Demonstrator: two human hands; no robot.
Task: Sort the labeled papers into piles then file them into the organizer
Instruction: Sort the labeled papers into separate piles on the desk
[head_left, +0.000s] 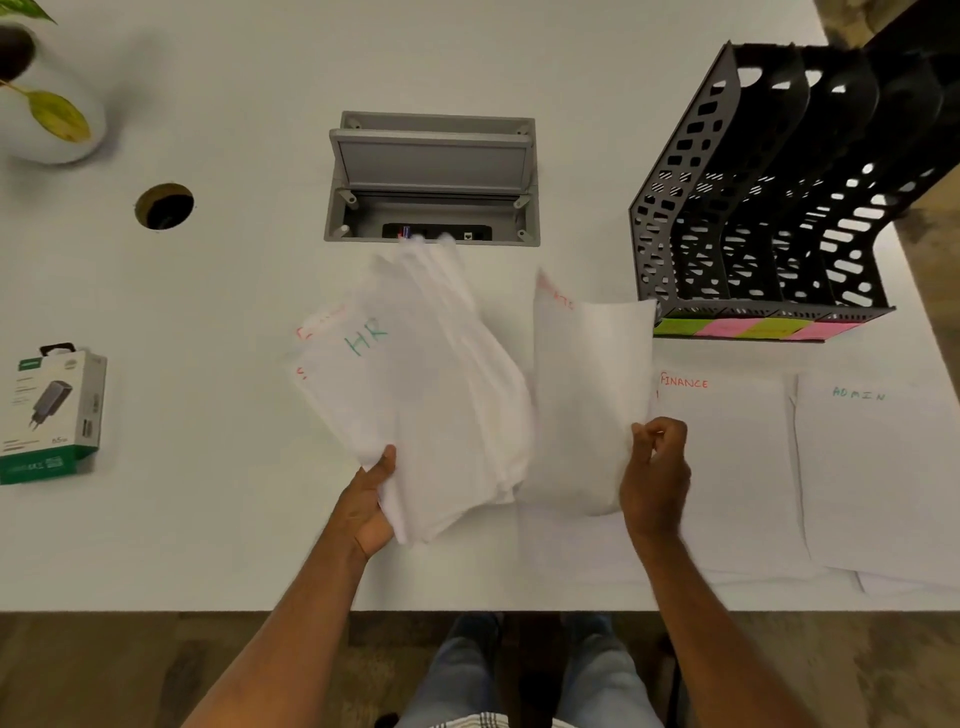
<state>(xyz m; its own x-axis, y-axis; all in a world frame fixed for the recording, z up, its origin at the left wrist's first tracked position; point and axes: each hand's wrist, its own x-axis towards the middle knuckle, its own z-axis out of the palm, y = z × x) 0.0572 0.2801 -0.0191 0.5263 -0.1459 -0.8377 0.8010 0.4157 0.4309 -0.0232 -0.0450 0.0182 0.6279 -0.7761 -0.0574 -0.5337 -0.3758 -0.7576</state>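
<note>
So the left hand (370, 506) grips a fanned stack of papers (415, 395) by its bottom corner, thumb on top and the rest of the fingers underneath, held up over the white table (208, 519). The top sheet you can read says HR in green, and a couple of red labels peek out at the left edge but they're too blurry to make out. The right hand (655, 478) pinches a single sheet (587, 405) at its right edge, just beside the stack, with some red lettering near the top that's smeared and unreadable. Lying flat on the table to the right are a FINANCE pile (722, 467) with red writing and an ADMIN pile (878, 478) with blue-green writing, side by side. Right behind those sits the black organizer (753, 208), four slots with green and pink sticky labels along its front. Off to the left there's a charger box (52, 410), a potted plant (47, 98) in the far corner, and an open cable hatch (431, 179) in the middle of the table.
</note>
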